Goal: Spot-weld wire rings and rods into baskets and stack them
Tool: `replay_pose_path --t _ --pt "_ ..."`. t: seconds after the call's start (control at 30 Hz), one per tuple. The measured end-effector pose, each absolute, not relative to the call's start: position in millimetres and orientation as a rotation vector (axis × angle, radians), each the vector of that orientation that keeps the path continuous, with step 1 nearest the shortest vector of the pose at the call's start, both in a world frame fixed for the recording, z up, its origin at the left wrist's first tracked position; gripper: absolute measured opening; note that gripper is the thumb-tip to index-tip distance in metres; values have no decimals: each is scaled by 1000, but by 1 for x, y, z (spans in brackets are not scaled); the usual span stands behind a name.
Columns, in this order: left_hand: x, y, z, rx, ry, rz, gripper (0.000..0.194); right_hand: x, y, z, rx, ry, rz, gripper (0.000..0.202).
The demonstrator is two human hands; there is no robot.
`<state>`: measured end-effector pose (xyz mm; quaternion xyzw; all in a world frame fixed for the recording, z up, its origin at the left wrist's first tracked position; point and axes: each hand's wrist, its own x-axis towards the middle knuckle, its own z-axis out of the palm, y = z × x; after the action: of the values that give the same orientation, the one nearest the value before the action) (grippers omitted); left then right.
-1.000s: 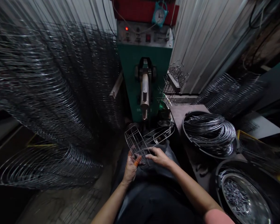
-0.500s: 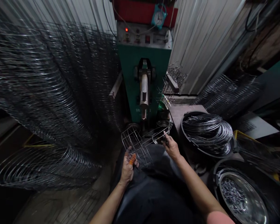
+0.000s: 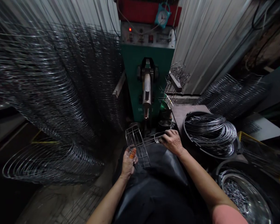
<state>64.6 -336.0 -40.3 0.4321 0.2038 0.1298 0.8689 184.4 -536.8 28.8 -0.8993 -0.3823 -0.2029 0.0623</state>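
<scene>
Right hand (image 3: 172, 141) has gone from pointing a finger at the end of the wire handle half a second ago to bunching up over that same right end, so I can't tell if it's actually gripping. Left hand (image 3: 128, 161), with orange tape on a finger, is clamped on the left side of the wire basket (image 3: 142, 149), so the two hands are apart. Basket sits tilted over the dark cloth (image 3: 151, 193) on the person's lap, just near of the green machine (image 3: 133, 65), which has a red light on and a blue clock (image 3: 162, 17) hung up top. Big stacks of wire frames (image 3: 65, 90) fill the left, and over right a black tub (image 3: 184, 128) holds wire hoops (image 3: 211, 133).
</scene>
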Motion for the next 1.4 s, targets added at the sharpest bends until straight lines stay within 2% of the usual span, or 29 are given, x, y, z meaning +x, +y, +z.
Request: replay_pose_path --t 0.13,0.27,0.6,0.67,0.77,0.9,1.4 --pt "82 -339 -29 864 462 325 47 194 -537 39 -2862 -1303 -355 15" --pt "101 -341 -20 847 471 343 49 200 -531 42 -3004 -1173 -336 14" --pt "135 -330 2 834 489 338 50 228 -517 45 -2779 -1121 0 23" --pt "139 -329 5 838 488 316 50 237 -516 38 -2655 -987 -38 21" --pt "147 -329 7 849 494 284 51 249 -512 29 -2483 -871 -167 28" --pt "156 -328 6 882 523 252 50 262 -506 29 -2355 -918 -219 22" --pt "177 -320 9 919 590 200 46 285 -481 31 -2309 -842 -235 25"
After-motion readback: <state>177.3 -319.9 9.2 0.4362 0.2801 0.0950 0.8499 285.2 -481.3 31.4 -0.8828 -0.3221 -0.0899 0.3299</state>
